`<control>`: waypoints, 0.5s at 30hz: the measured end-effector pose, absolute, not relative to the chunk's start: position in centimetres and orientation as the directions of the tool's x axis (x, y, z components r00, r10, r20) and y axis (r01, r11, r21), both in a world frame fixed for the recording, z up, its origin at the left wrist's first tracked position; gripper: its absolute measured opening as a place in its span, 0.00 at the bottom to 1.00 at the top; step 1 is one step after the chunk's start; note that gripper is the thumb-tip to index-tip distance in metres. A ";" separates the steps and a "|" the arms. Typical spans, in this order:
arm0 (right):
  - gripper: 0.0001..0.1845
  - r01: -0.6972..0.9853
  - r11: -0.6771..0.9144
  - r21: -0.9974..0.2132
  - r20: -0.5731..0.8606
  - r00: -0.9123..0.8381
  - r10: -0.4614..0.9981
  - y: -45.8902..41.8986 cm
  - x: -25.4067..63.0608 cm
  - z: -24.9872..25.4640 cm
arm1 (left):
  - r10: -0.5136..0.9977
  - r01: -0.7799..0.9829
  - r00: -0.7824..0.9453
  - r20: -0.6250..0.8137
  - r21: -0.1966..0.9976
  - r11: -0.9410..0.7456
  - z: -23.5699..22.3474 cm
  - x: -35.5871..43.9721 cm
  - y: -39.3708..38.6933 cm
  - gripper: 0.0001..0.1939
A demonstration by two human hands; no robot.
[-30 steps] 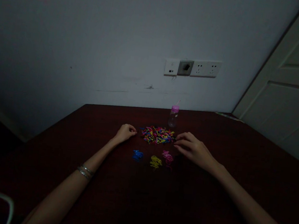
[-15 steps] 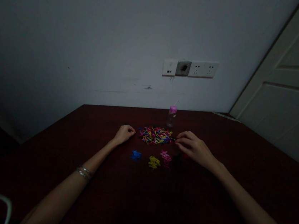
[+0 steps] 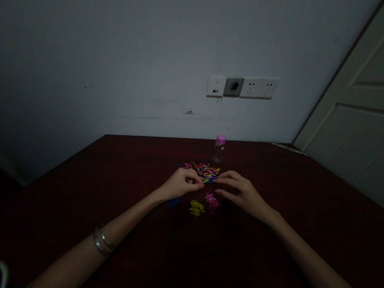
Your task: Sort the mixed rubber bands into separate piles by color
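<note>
Fingers of left hand (image 3: 178,184) pinched, contents unclear; right hand (image 3: 246,195) spread, thumb parted, beside multicoloured pile (image 3: 206,168).

Left hand (image 3: 177,184) in a pinch, right hand (image 3: 246,195) nearby, loosely spread

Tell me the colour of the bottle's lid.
The lid is pink; it shows best in the head view.

Wide head-worn view, forward (and down).
</note>
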State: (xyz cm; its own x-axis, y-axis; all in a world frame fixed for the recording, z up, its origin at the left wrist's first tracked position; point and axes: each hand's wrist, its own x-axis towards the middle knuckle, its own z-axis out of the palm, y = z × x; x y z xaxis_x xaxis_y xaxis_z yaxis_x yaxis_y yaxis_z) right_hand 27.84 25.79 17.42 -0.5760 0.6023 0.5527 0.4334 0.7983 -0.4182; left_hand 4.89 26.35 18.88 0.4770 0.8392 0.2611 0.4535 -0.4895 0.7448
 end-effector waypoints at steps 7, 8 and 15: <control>0.09 0.332 0.807 -0.489 0.482 -0.668 0.567 25.1 27.3 18.1 | 0.781 0.393 0.568 0.260 0.749 -0.534 18.6 6.2 25.0 0.07; 0.08 0.327 0.808 -0.490 0.480 -0.673 0.563 25.1 27.3 18.1 | 0.782 0.388 0.567 0.259 0.753 -0.531 18.5 6.3 25.0 0.07; 0.08 0.350 0.784 -0.512 0.439 -0.678 0.590 25.4 27.7 18.2 | 0.820 0.389 0.518 0.244 0.787 -0.480 18.2 6.1 25.3 0.08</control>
State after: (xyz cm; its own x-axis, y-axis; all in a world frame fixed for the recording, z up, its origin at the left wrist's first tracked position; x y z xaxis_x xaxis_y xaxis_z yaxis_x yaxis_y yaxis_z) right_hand 27.71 25.43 18.19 -0.6776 0.5900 0.4390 0.3504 0.7839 -0.5125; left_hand 6.15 25.28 18.21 0.5176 0.8201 0.2441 0.3889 -0.4796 0.7866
